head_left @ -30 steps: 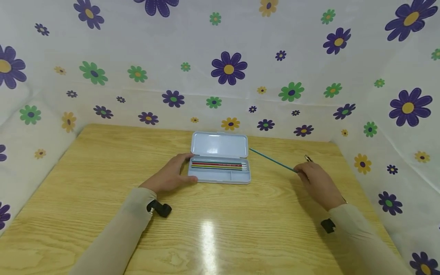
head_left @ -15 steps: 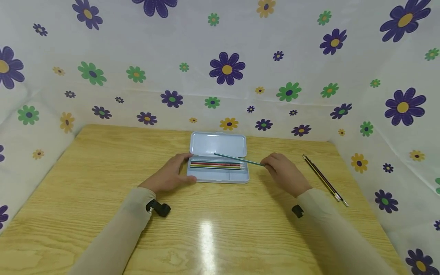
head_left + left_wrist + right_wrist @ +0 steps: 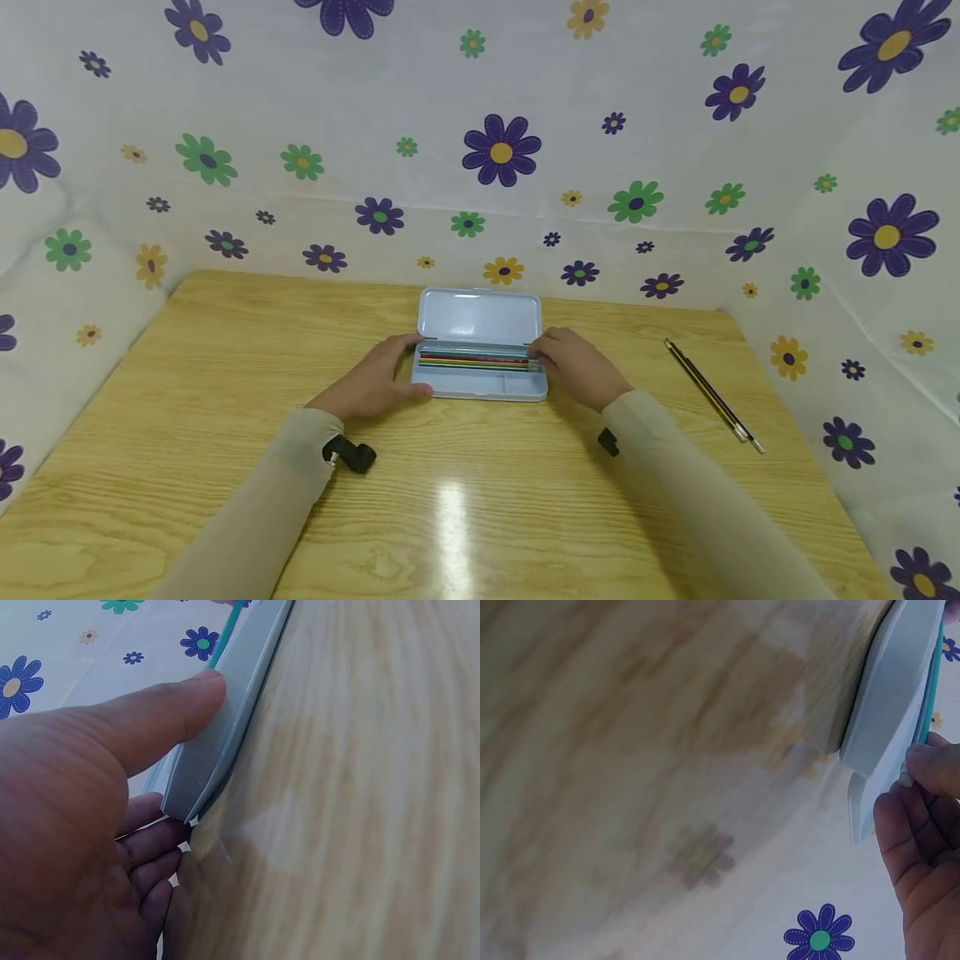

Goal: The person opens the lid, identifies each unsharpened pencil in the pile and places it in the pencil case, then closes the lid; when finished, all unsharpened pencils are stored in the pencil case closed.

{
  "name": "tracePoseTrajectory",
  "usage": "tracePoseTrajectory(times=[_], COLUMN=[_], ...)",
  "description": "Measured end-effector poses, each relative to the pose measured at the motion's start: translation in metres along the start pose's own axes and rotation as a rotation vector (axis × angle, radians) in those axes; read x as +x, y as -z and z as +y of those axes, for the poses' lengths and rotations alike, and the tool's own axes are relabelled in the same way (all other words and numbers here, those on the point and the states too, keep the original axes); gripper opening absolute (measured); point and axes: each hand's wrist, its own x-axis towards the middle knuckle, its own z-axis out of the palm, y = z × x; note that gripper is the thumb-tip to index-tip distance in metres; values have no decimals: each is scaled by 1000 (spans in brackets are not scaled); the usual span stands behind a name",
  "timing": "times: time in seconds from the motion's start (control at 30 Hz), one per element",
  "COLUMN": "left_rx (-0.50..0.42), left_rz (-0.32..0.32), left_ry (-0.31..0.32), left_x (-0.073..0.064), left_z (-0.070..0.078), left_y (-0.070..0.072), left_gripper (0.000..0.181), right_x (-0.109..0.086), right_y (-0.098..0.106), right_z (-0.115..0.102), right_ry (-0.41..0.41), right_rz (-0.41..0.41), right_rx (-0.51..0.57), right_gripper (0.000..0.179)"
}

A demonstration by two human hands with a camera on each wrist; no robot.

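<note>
A light blue pencil case (image 3: 461, 384) lies on the table with its lid (image 3: 480, 315) folded back. Several pencils (image 3: 472, 363), red, yellow and dark ones among them, lie side by side in its long rear compartment. My left hand (image 3: 367, 385) holds the case's left end, thumb at the front wall and fingers round behind. At the right end, my right hand (image 3: 581, 367) pinches a teal pencil (image 3: 933, 682) near its white-tipped end. That pencil stretches along the case, low over the rear compartment. In the left wrist view the thumb overlaps the case wall (image 3: 232, 724).
Two dark-and-yellow striped pencils (image 3: 708, 390) lie slanting together on the right of the table (image 3: 450, 467). A white cloth (image 3: 420, 100) printed with flowers stands behind the table and along both sides.
My right hand has carried the teal pencil leftward from the right side of the table to the case, uncovering the two striped pencils. The left hand has stayed on the case.
</note>
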Motion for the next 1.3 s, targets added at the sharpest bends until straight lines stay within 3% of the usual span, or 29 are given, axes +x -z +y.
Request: tracePoseTrajectory(times=[0.4,1.3], left_rx=[-2,-9], left_rz=[1,-6], left_ry=[-3,18], left_x=[0,-1], left_z=[2,3], left_y=[0,1], left_gripper=[95,95], right_x=[14,15], right_y=[-6,-7], right_z=[-4,-5], right_ry=[-34,-44], right_rz=[-74,-69], right_rx=[-18,-1], right_gripper=[16,16])
